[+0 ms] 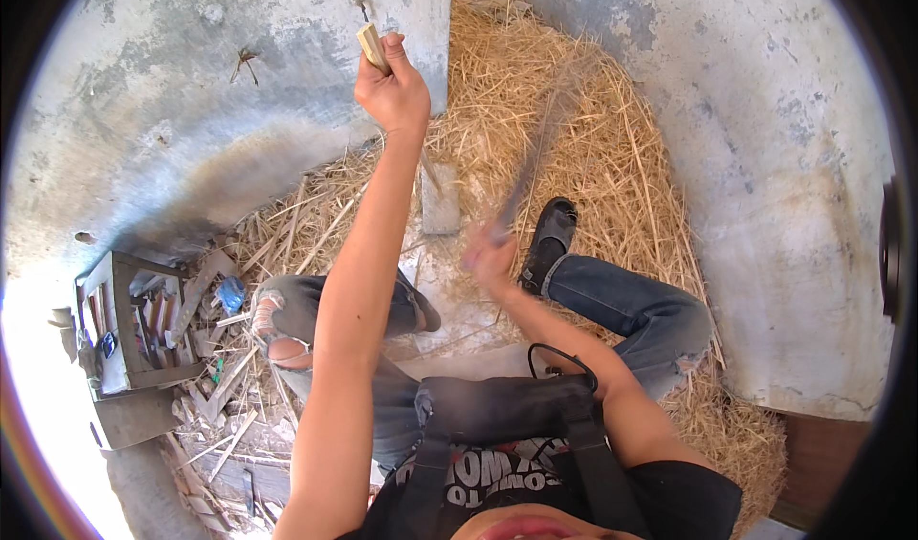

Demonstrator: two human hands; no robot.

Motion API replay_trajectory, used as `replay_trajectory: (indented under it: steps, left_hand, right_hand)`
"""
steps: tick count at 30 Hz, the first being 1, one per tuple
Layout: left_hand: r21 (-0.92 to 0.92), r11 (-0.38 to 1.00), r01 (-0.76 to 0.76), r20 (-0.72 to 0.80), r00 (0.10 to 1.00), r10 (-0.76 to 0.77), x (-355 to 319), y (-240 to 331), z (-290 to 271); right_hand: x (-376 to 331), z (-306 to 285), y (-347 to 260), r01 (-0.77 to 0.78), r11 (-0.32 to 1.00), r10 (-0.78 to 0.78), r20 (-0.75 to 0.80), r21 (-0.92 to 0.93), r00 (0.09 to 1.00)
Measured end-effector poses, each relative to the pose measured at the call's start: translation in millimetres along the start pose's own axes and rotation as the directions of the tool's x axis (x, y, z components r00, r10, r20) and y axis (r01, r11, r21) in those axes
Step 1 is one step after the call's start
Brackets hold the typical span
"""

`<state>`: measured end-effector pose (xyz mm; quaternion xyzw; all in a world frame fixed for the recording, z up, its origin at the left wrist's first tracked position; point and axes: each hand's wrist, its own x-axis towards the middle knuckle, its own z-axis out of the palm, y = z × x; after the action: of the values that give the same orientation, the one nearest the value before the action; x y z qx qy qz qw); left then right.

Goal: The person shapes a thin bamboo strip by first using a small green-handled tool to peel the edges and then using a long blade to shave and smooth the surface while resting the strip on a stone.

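My left hand point(392, 90) is raised at arm's length near the far wall, fingers wrapped round a short, squared piece of pale wood point(371, 44). The thumb lies along its side. Just beyond the wood's end, a small dark spike point(362, 8) shows against the wall; whether they touch I cannot tell. Lower and to the right, my right hand point(491, 256) is closed on the near end of a long, thin, grey blade-like tool point(528, 172). Motion smears both hand and tool, so the tool's exact kind is unclear. It slants up and right over the shavings.
Pale shavings point(612, 157) heap between grey walls point(765, 110). A flat block point(440, 200) lies ahead of me. At left stand a wooden rack point(120, 325) with several tools and a crumpled blue plastic piece point(230, 294). My legs spread either side; a dark shoe point(555, 229) is near the tool.
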<state>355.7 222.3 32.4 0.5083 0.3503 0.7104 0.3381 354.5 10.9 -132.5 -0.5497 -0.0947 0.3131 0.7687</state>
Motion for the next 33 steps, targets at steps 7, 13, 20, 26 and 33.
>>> replay_trajectory:
  steps: [7,13,20,26,33]
  left_hand:
    - [0.163,0.985,-0.058,-0.055,0.996,0.068,11,-6,-19]
    - [-0.102,0.994,0.034,0.012,0.999,-0.033,14,-11,-18]
    - [-0.069,0.997,0.025,0.058,0.998,-0.021,11,-6,-25]
    - [-0.174,0.985,0.018,0.128,0.992,0.004,12,-14,-30]
    - [-0.134,0.991,-0.009,0.091,0.996,0.021,11,-12,-28]
  right_hand:
    - [36,-56,15,-0.573,0.799,0.576,-0.043,-0.182,0.816]
    - [76,-17,-72,0.308,0.951,-0.302,0.222,0.005,0.927]
    - [-8,-53,48,-0.652,0.659,0.702,-0.003,-0.376,0.712]
    - [65,0,-63,0.133,0.942,-0.031,0.315,-0.308,0.949]
    - [-5,-49,39,-0.172,0.777,0.204,-0.016,-0.606,0.979]
